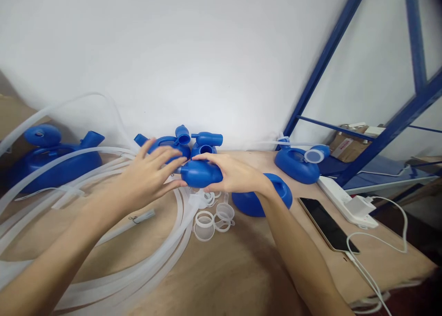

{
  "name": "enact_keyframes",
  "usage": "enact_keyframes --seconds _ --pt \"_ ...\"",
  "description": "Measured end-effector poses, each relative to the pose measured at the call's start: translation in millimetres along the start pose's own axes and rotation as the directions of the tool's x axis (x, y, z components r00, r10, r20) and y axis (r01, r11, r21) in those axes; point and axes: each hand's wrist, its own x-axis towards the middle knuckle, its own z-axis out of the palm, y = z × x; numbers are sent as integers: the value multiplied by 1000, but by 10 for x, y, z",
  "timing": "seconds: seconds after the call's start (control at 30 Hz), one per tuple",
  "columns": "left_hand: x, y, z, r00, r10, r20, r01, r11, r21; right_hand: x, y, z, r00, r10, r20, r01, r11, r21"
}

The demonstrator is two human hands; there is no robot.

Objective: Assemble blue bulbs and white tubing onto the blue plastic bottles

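My right hand (238,172) grips a blue plastic spout piece (201,173), rounded and narrowing toward its left end. The thumb lies below it and the fingers above. My left hand (154,173) is at the narrow end with its fingers spread; whether its thumb touches the piece I cannot tell. Under the hands lie several translucent plastic caps (204,232). A blue oval bottle (250,204) is partly hidden behind my right wrist. Beyond the hands stand another blue bottle (184,150), partly covered by my left fingers, and a similar spout piece (209,138).
Coils of translucent white tubing (152,270) cover the left of the wooden table (221,279). More blue bottles stand at far left (65,168) and right (297,166). A phone (328,224) on a cable lies near a power strip (340,198). A blue metal frame (324,53) rises at right.
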Motion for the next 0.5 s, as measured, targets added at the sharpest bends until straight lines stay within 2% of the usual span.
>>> enact_keyframes --seconds 0.03,0.1,0.2,0.27,0.4,0.5 --pt "1 -33 22 998 23 56 -22 999 -30 -3 11 -10 1000 -24 2 24 1000 14" --pt "-9 -105 45 992 -8 130 16 998 -63 -5 42 -27 996 -89 -26 90 995 30" --pt "-45 -177 12 988 -106 114 109 994 -26 11 114 -27 966 -148 -212 163 985 56" --pt "-66 -178 -33 984 -155 87 157 988 -15 33 157 -3 937 -126 -326 175 977 123" --pt "-74 -102 -55 973 -199 114 208 975 -74 77 155 70 927 -42 -372 173 929 327" --pt "-73 -40 14 965 -242 99 253 960 -119 85 102 93 887 -22 -462 197 921 335"
